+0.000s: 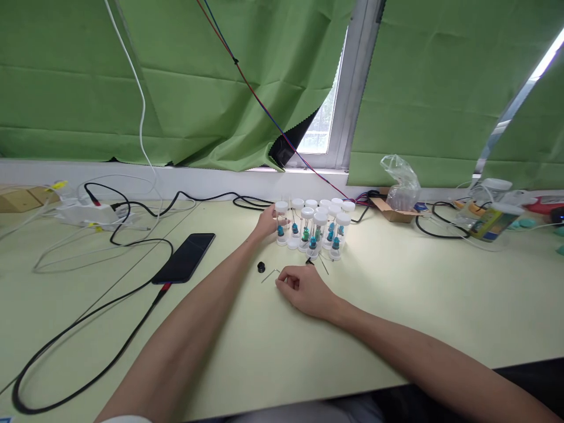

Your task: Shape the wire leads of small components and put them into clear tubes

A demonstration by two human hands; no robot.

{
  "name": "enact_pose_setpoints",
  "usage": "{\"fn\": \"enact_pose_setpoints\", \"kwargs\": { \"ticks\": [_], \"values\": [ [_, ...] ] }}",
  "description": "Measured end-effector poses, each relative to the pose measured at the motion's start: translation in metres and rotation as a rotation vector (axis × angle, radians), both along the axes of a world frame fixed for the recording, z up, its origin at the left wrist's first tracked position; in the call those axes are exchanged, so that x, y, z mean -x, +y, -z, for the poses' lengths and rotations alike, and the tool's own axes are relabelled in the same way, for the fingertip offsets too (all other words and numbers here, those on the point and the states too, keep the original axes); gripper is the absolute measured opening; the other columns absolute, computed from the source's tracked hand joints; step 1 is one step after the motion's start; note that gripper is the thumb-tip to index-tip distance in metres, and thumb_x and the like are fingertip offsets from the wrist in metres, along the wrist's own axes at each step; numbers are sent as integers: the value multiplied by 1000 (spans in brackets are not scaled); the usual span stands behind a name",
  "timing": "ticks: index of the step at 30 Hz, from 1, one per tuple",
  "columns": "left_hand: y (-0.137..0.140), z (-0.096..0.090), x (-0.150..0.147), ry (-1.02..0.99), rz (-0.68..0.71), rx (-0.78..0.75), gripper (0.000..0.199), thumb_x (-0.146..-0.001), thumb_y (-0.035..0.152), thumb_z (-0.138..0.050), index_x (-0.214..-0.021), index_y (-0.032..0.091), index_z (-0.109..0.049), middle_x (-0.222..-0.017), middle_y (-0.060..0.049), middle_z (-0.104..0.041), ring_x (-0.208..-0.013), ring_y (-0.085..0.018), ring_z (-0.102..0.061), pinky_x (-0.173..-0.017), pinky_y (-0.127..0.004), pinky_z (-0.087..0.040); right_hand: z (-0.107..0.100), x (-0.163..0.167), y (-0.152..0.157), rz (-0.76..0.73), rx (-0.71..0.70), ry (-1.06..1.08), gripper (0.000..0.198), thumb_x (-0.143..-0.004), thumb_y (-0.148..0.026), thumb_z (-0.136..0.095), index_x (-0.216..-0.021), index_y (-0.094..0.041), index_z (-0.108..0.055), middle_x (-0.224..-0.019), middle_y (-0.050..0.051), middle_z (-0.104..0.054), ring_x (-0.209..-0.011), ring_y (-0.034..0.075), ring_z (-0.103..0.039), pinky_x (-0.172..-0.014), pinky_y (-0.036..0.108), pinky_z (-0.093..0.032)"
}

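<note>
Window wall: green curtains (211, 88), one corner folded back from the pane.
Table: pale top (418, 311), with a phone (185, 258) at left, slanting away to the right.
Capped tubes (312, 235): clustered near the far edge, ahead of both hands; all upright, long axes vertical, white lids up, blue or green pieces low inside.
Leftmost tube (281, 232): vertical too, lid upward.
Left hand (265, 224): fingers reach around behind that tube; cannot tell whether they clamp it.
Right hand (307, 289): loosely curled, low over the table; cannot tell whether the fingertips meet.
Bent metal key (268, 276): beside the right hand, long leg pointing near-left.
Black knob (261, 267): just beyond the key.
</note>
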State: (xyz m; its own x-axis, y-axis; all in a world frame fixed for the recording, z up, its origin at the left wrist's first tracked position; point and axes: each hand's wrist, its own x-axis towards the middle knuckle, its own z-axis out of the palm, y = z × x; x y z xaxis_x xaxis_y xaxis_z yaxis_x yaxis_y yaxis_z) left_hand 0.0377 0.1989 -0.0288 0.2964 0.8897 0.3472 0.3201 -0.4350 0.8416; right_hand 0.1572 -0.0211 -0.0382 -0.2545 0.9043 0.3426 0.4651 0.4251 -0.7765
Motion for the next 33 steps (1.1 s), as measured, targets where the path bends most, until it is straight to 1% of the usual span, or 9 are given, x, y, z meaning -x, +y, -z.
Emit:
{"fn": "enact_pose_setpoints", "kwargs": {
  "ticks": [6, 9, 12, 16, 19, 23, 25, 28, 33],
  "values": [
    [-1, 2, 4, 4, -64, -2, 36, -60, 35, -78, -89, 19, -64, -90, -8, -71, -87, -26, -66, -75, -38, -51, 0, 0, 0, -8, -17, -29, 17, -84, -16, -56, -67, -20, -61, -51, -6, -49, -50, 10, -42, -55, 24, -36],
    [-6, -4, 14, 23, -106, 1, 37, -60, 32, -76, -92, 20, -64, -80, -4, -69, -83, -24, -65, -73, -35, -50, -1, 0, 0, -12, -12, -56, 17, -83, -16, -56, -68, -20, -62, -52, -6, -49, -50, 10, -43, -56, 24, -36],
    [-13, -13, 28, 30, -202, 3, 34, -59, 30, -75, -89, 21, -63, -73, -2, -65, -76, -22, -63, -69, -34, -48, -1, 0, 0, -19, -11, -71, 18, -83, -15, -56, -67, -20, -62, -52, -6, -50, -50, 10, -43, -55, 24, -36],
    [-32, -25, 49, -25, -376, -29, 31, -63, 32, -72, -88, 21, -58, -80, -3, -62, -77, -21, -61, -66, -33, -46, -1, 0, 0, -16, -38, -81, 19, -84, -15, -55, -68, -20, -62, -53, -5, -51, -49, 10, -43, -54, 24, -35],
    [-61, -33, 62, -88, -445, -62, 27, -66, 29, -69, -88, 22, -56, -86, -3, -61, -78, -20, -62, -68, -32, -48, -1, -2, 1, 6, -76, -94, 18, -86, -16, -55, -71, -20, -63, -54, -4, -53, -50, 11, -45, -55, 24, -35],
    [-109, -35, 75, -303, -354, -58, 21, -67, 26, -70, -78, 22, -52, -90, -2, -60, -78, -19, -67, -71, -32, -52, -3, -6, 4, 85, -137, -121, 17, -89, -19, -53, -76, -20, -65, -57, -2, -58, -52, 12, -49, -57, 25, -36],
    [-125, -30, 79, -275, -359, -52, 19, -68, 26, -70, -79, 22, -55, -88, -3, -62, -79, -20, -68, -72, -33, -53, -5, -9, 6, 133, -164, -130, 17, -90, -20, -52, -78, -20, -65, -59, -2, -60, -54, 13, -51, -58, 26, -37],
    [-133, -19, 82, -147, -370, -78, 21, -66, 30, -73, -76, 22, -57, -87, -4, -63, -82, -21, -66, -73, -34, -54, -6, -14, 9, 187, -195, -134, 18, -91, -20, -51, -79, -19, -64, -63, 0, -63, -56, 13, -53, -59, 26, -38],
    [-130, -4, 78, -45, -248, -69, 24, -71, 38, -72, -78, 20, -59, -90, -6, -65, -86, -21, -65, -80, -36, -55, -6, -17, 10, 214, -203, -156, 18, -91, -21, -52, -78, -19, -64, -61, -1, -62, -54, 13, -53, -58, 26, -38]
  ]
}}
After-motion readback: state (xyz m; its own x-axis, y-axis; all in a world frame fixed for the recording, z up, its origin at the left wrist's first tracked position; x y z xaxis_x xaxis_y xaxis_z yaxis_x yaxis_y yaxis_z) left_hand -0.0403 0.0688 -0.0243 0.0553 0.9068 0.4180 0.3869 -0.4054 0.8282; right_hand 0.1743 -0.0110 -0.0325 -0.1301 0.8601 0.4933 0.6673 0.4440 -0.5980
